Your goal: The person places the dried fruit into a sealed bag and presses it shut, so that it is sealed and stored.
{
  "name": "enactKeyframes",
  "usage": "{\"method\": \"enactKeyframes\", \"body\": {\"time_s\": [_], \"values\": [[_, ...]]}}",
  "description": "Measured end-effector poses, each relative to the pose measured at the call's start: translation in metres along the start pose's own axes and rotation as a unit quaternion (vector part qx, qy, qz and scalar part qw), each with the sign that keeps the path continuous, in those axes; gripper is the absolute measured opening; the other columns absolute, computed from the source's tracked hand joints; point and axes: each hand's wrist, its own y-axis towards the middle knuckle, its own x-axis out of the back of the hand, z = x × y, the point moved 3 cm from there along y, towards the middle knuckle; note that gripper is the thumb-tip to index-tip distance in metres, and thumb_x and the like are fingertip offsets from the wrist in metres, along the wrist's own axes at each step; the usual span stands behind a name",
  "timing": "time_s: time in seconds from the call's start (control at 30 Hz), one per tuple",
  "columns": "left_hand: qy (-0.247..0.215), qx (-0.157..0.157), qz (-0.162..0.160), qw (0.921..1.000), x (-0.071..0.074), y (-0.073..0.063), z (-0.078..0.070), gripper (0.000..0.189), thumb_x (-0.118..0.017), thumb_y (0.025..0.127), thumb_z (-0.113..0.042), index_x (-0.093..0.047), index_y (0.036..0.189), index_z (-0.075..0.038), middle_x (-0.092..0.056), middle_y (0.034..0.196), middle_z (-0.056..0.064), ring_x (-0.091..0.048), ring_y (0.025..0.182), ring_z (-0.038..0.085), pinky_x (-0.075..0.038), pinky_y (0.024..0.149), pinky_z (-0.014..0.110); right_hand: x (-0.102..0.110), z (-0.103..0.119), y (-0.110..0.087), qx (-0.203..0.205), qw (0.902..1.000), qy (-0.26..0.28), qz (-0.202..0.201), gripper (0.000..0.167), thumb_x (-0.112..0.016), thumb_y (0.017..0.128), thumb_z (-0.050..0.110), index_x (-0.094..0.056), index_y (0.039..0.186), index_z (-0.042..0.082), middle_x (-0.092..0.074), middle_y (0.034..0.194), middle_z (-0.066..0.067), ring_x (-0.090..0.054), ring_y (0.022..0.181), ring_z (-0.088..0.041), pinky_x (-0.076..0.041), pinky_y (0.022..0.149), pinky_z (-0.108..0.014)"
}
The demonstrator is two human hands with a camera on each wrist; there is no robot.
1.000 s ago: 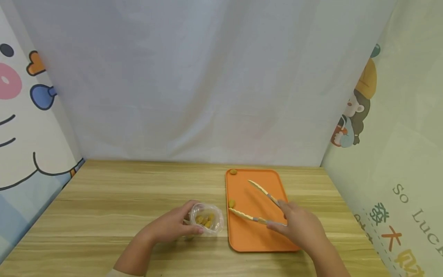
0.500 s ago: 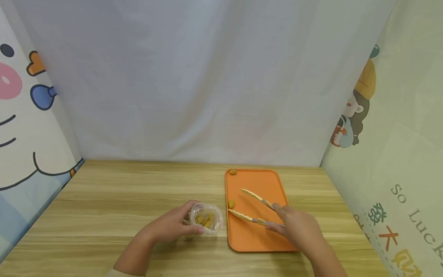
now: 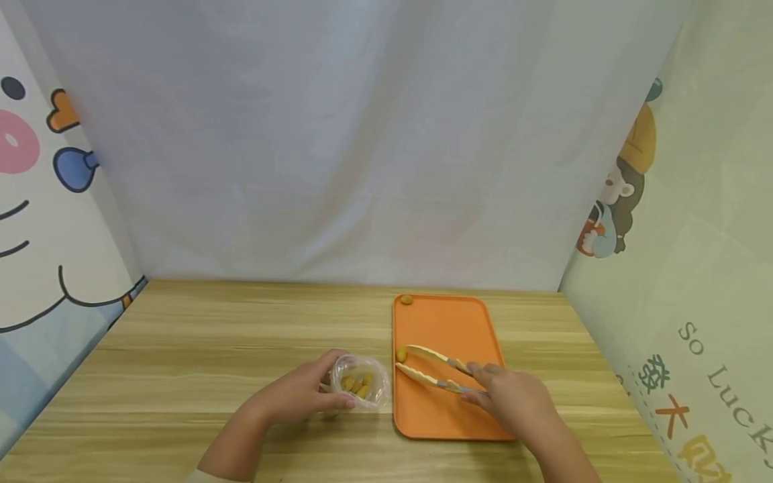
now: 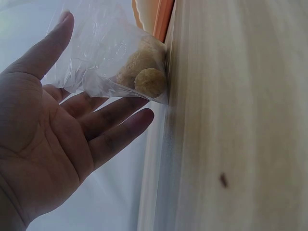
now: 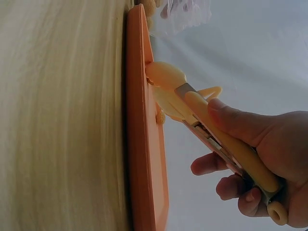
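Note:
My left hand [image 3: 296, 392] holds a clear plastic bag [image 3: 380, 384] between thumb and fingers, its mouth facing up. Several brown nut-like pieces [image 3: 356, 386] lie inside; close up in the left wrist view, one nut-like piece [image 4: 150, 83] looks round and wrinkled. My right hand [image 3: 519, 399] grips a pair of tongs [image 3: 448, 384] with scalloped yellow tips, spread a little apart. These tips reach low over the orange tray [image 3: 449, 322], on either side of a brown piece [image 3: 401, 354] by its left rim. In the right wrist view the tongs [image 5: 166, 75] overlap the tray edge.
Another brown piece [image 3: 406, 300] lies in the tray's far left corner. The tray rests on a wood-grain table [image 3: 229, 329], just right of the bag. A white cloth [image 3: 350, 168] rises behind the table, with printed panels at both sides.
The right hand has moved slightly left, and the tongs' upper arm has come down towards the lower one, narrowing the gap near the brown piece. The left hand and bag have stayed still.

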Motion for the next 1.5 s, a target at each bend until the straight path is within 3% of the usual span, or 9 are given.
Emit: {"method": "enactKeyframes", "body": {"time_s": [0.37,0.67,1.07,1.33,1.5], "values": [[0.011,-0.004,-0.002,0.9999,0.000,-0.002,-0.002,0.067,-0.072,0.086,-0.048,-0.041,0.142,-0.027,-0.061,0.112,0.002,-0.061,0.100,0.016,-0.050,0.085,0.035,0.001,0.003,-0.001,0.004,0.9997,-0.010,-0.021,0.053,-0.064,0.087,0.055,-0.065,0.128,0.022,-0.069,0.097,0.004,-0.062,0.061,-0.012,-0.039,0.046,-0.023],[0.003,0.003,0.002,1.0000,0.000,-0.002,-0.004,0.068,-0.072,0.086,-0.047,-0.040,0.142,-0.028,-0.062,0.112,0.002,-0.062,0.102,0.017,-0.051,0.085,0.036,0.001,0.003,-0.002,0.002,0.9996,-0.005,-0.029,0.048,-0.065,0.089,0.051,-0.067,0.126,0.021,-0.072,0.104,0.002,-0.069,0.072,-0.016,-0.049,0.052,-0.026],[0.003,0.004,0.002,1.0000,0.000,-0.001,-0.003,0.068,-0.072,0.086,-0.047,-0.040,0.142,-0.028,-0.061,0.113,0.001,-0.061,0.101,0.017,-0.050,0.086,0.036,0.007,-0.001,-0.003,0.005,0.9996,0.003,-0.029,0.047,-0.065,0.088,0.050,-0.068,0.125,0.021,-0.072,0.107,0.000,-0.071,0.078,-0.018,-0.052,0.055,-0.029],[0.005,0.005,0.001,1.0000,0.000,-0.002,-0.004,0.068,-0.072,0.086,-0.047,-0.040,0.143,-0.028,-0.061,0.113,0.002,-0.061,0.102,0.018,-0.051,0.085,0.036,0.012,-0.007,-0.004,0.014,0.9983,0.008,-0.055,0.049,-0.063,0.090,0.052,-0.067,0.127,0.020,-0.073,0.100,0.002,-0.070,0.075,-0.015,-0.051,0.054,-0.026],[0.005,0.007,0.003,1.0000,0.000,-0.001,-0.004,0.068,-0.072,0.086,-0.048,-0.040,0.142,-0.028,-0.061,0.114,0.001,-0.061,0.102,0.017,-0.050,0.086,0.037,0.018,-0.009,-0.006,0.024,0.9952,0.024,-0.092,0.048,-0.065,0.089,0.050,-0.067,0.126,0.020,-0.073,0.103,0.002,-0.071,0.079,-0.018,-0.052,0.054,-0.029]]}}
